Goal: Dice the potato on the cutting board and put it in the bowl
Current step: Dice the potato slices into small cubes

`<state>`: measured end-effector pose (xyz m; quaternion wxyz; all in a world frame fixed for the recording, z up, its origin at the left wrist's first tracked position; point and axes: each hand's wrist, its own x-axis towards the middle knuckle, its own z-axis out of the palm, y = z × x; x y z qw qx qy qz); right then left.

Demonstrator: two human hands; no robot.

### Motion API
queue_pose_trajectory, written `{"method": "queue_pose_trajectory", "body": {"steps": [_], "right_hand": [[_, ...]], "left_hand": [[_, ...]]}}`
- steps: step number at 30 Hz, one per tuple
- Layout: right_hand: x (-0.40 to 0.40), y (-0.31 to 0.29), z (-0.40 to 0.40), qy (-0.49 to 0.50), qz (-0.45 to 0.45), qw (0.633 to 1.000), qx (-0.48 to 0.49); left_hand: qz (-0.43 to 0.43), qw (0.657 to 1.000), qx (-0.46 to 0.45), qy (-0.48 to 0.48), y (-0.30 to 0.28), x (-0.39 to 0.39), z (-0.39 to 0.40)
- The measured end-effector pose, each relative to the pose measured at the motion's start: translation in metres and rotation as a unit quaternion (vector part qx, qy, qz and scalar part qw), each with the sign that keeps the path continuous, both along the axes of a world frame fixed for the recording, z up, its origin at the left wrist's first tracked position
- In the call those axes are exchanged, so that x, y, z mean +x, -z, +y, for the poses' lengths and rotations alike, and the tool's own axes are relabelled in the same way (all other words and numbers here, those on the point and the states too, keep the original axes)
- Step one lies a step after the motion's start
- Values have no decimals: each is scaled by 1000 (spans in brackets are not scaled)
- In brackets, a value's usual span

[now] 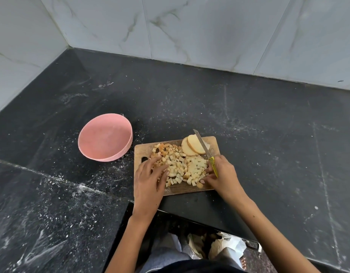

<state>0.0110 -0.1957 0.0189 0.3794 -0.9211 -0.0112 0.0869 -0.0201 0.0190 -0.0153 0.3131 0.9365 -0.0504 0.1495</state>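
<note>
Between your hands, the diced potato (180, 166) lies heaped on the cutting board (213, 141). Your left hand (150, 180) lies flat with straight fingers against the pile's near-left side. Your right hand (222, 174) grips the yellow-handled knife (206, 152), blade pointing away across two uncut potato slices (192, 147) beyond your fingers. Beyond your left hand, the pink bowl (105, 142) sits on the desk (268, 134).

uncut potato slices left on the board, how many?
2, maybe more hidden. Both potato slices overlap at the far right of the cutting board, one under the other, partly behind the knife that the right hand holds.
</note>
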Motion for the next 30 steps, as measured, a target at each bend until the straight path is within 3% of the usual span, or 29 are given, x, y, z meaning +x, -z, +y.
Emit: {"method": "queue_pose_trajectory", "body": {"steps": [8,12,21,25,30], "right_hand": [[-13,-2,-12,81,-5,995,55],[-21,0,-3,62,33,996,52],[-15,-5,-18,153,-60,983,87],[-14,0,-26,131,3,990,44],[-9,5,-2,106,4,993,55]], "left_hand": [[-5,1000,-10,20,-4,4,-8],[3,998,-5,55,-6,17,-17],[45,995,32,87,-34,77,-39],[100,985,81,112,-34,92,-52],[75,985,118,98,-32,100,-60]]}}
